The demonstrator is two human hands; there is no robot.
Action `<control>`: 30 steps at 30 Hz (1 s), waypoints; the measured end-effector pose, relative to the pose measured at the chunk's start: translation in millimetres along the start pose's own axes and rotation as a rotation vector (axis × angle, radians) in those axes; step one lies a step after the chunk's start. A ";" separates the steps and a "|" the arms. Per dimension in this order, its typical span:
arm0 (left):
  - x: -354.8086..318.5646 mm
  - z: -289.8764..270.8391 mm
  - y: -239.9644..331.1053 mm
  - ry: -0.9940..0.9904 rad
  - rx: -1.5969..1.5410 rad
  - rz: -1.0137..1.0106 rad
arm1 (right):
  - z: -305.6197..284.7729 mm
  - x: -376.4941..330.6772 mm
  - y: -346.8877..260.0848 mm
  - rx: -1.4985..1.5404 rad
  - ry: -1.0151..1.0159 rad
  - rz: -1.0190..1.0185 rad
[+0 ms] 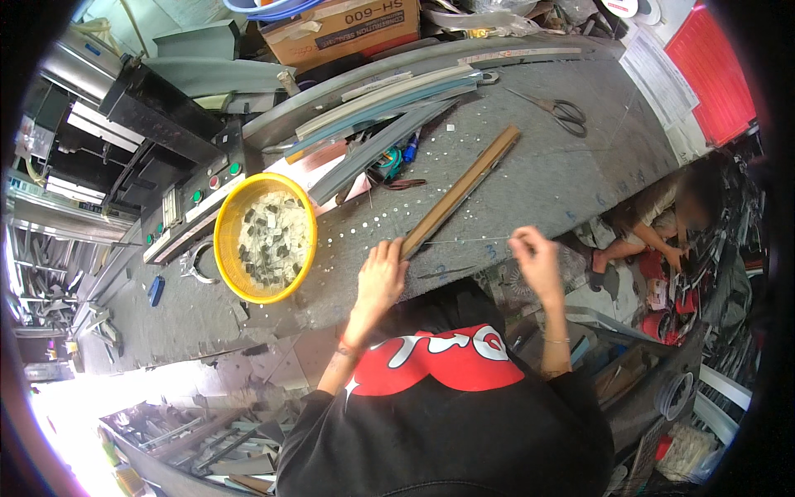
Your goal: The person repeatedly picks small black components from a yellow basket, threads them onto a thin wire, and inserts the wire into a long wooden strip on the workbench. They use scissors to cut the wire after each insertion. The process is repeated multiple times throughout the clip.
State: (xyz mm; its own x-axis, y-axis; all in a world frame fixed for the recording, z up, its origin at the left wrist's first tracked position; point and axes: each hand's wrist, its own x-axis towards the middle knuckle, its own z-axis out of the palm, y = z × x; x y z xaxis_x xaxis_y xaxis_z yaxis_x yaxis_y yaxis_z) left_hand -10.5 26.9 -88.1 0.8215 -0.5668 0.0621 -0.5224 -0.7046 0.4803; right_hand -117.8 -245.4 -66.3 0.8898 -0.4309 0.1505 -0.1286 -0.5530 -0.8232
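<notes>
At the grey workbench (538,182) near edge, the left hand (379,277) presses the wooden strip's (460,192) near end, fingers closed on it. The right hand (534,258) pinches a thin wire (464,241) stretched between them. Open benchtop lies beyond; yellow basket (224,240) sits left.

**Grey worktop, crowded end to end**

The grey worktop (546,166) is carrying a yellow basket (228,248) of small pieces, a long brown strip (464,189) lying diagonally, scissors (563,110) sitting near the far edge, and grey profile strips (389,108) stacking up beside them.
</notes>
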 end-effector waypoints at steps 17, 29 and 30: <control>-12.7 5.2 -9.1 0.090 0.145 -0.090 | -35.8 -64.4 136.2 0.218 0.397 0.304; -21.5 -1.0 26.7 0.253 0.071 -0.035 | 39.9 -170.5 137.7 -0.920 -0.809 0.267; -21.8 -1.1 28.5 0.182 0.019 -0.072 | 34.4 -157.3 109.9 -1.042 -0.930 0.246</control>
State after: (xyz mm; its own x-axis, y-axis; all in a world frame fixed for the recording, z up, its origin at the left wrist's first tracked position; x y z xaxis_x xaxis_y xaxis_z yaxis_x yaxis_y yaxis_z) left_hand -43.0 19.7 -74.8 0.8836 -0.4295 0.1864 -0.4639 -0.7491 0.4730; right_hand -256.8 -213.9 -199.3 0.7046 -0.1982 -0.6814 -0.2157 -0.9746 0.0604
